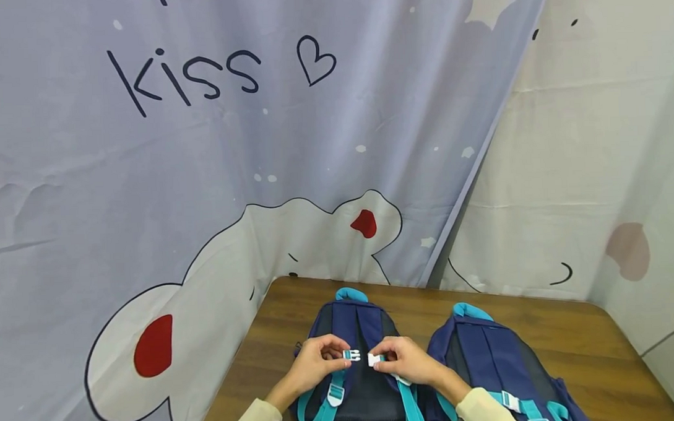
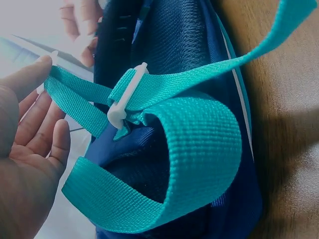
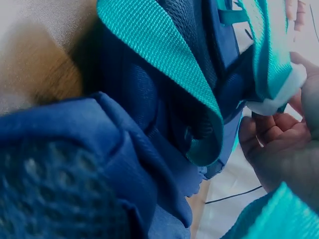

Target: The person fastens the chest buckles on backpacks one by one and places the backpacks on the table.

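A navy backpack [image 1: 359, 398] with turquoise straps lies on the table, its strap side up. Above it my left hand [image 1: 314, 362] pinches a white pronged buckle half [image 1: 351, 355] on a turquoise strap. Facing it across a small gap, my right hand [image 1: 405, 359] pinches the white socket half of the buckle [image 1: 374, 360]. The two halves are apart. In the left wrist view, a turquoise strap [image 2: 204, 149] loops through a white slider [image 2: 128, 94] beside the left hand [image 2: 30, 149]. The right wrist view shows the right hand [image 3: 284, 139] near turquoise webbing.
A second navy backpack [image 1: 495, 353] lies close on the right, its turquoise chest strap with a white buckle [image 1: 511, 401] running across it. Both bags rest on a brown wooden table [image 1: 586, 332]. A printed curtain [image 1: 312, 143] hangs behind the table.
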`<state>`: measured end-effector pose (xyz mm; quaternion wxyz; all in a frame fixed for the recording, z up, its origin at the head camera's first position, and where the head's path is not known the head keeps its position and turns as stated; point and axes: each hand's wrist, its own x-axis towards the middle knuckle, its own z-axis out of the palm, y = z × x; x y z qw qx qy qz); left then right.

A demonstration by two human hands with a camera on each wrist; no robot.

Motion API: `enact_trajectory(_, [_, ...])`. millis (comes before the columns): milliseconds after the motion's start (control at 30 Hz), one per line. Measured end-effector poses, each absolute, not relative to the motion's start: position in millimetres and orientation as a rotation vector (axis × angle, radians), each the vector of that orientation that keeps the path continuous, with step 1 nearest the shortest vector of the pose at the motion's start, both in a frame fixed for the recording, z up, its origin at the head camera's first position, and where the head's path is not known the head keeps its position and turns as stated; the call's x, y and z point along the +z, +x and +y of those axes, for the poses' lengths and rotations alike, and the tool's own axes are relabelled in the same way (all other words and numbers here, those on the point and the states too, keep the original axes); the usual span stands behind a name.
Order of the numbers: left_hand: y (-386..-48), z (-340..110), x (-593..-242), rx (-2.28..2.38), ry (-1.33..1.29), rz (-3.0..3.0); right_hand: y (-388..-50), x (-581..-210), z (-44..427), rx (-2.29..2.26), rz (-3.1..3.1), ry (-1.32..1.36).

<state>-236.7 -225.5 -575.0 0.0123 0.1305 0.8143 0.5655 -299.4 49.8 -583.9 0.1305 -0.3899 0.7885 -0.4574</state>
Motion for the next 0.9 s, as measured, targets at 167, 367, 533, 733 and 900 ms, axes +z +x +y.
enact_trajectory(167, [-234.2,-226.6,-574.4,1.774,0.390,2.525,-297.8,-584.6,46.5,-1.322,2.249,-1.093])
enact_trajectory(367, [-229.9,-227.4,-573.7,1.802,0.382,2.494,-298.0,-586.6,44.5,-1.371,2.183,-1.078])
enact_trajectory(533, [-230.3,-227.4,-576.5,1.782,0.402,2.494,-298.8,-586.6,46.7,-1.446,2.080,-1.023])
enact_trajectory(733, [-231.0,-224.3,-579.9,1.772,0.402,2.525,-298.2,-588.3,49.3,-1.489,2.139,-1.000])
enact_trajectory(900, [-231.3,-222.6,-581.5,1.799,0.392,2.541,-298.4,-589.1,51.2,-1.482,2.244,-1.076])
